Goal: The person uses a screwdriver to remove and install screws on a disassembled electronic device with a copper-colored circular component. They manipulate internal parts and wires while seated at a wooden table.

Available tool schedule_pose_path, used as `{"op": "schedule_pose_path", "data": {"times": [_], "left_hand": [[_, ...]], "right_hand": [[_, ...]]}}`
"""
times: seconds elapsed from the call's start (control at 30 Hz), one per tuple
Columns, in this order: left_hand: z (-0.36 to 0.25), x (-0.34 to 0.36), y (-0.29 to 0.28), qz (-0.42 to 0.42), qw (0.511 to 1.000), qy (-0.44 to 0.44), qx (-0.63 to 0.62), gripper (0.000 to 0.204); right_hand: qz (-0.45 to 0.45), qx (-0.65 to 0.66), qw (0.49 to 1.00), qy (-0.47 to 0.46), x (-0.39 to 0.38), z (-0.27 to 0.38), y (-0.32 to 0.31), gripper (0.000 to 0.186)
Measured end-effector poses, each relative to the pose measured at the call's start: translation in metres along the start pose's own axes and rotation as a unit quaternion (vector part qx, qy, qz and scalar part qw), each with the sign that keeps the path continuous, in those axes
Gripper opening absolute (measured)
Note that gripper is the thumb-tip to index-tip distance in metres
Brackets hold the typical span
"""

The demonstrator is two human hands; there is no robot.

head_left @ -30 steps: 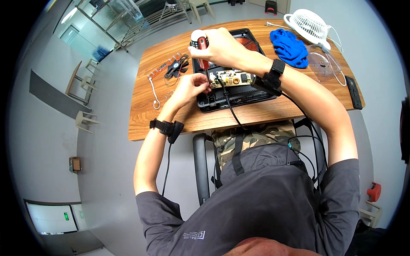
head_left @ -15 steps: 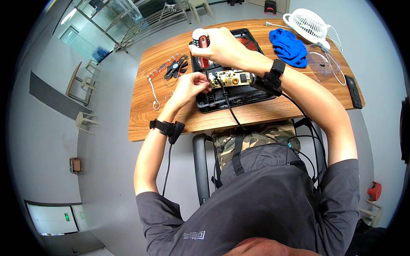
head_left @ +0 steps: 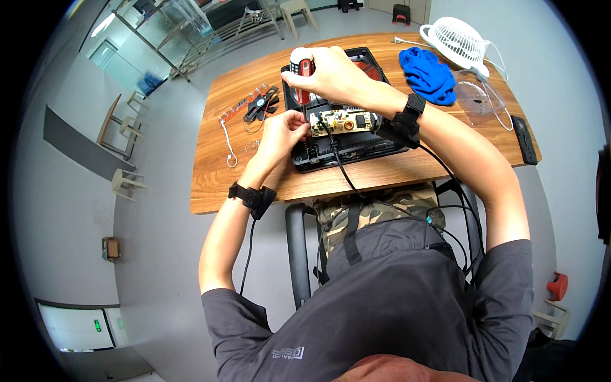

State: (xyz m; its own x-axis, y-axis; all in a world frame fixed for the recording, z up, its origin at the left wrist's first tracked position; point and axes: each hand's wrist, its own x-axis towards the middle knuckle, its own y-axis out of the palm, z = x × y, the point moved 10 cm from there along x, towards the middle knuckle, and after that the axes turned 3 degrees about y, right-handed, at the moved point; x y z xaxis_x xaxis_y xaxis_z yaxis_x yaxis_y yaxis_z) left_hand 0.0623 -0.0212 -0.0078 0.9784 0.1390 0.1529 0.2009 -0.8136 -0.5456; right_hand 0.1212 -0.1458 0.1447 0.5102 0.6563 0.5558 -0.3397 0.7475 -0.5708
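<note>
The right hand (head_left: pixel 331 73) is clamped around the red-and-white handle of a screwdriver (head_left: pixel 301 76), held upright over a black ribbed plastic casing (head_left: pixel 356 149) near the middle of the wooden worktop (head_left: pixel 394 175). The left hand (head_left: pixel 283 130) pinches together at the left end of a pale circuit board (head_left: pixel 344 121) lying in the casing. Bare wood lies toward the near edge. A crumpled blue cloth (head_left: pixel 428 73) and a round white fan (head_left: pixel 455 41) sit by the far right corner.
</note>
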Motion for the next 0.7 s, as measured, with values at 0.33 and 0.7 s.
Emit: {"op": "schedule_pose_path", "data": {"times": [0.33,0.7], "left_hand": [[-0.028,-0.001,0.004,0.017,0.989,0.066,0.131,0.015],[-0.018,0.001,0.007,0.039,0.993,0.056,0.097,0.015]], "right_hand": [[0.006,-0.004,1.000,-0.004,-0.003,-0.003,0.002,0.037],[0.017,-0.012,1.000,-0.019,-0.006,-0.003,0.004,0.038]]}}
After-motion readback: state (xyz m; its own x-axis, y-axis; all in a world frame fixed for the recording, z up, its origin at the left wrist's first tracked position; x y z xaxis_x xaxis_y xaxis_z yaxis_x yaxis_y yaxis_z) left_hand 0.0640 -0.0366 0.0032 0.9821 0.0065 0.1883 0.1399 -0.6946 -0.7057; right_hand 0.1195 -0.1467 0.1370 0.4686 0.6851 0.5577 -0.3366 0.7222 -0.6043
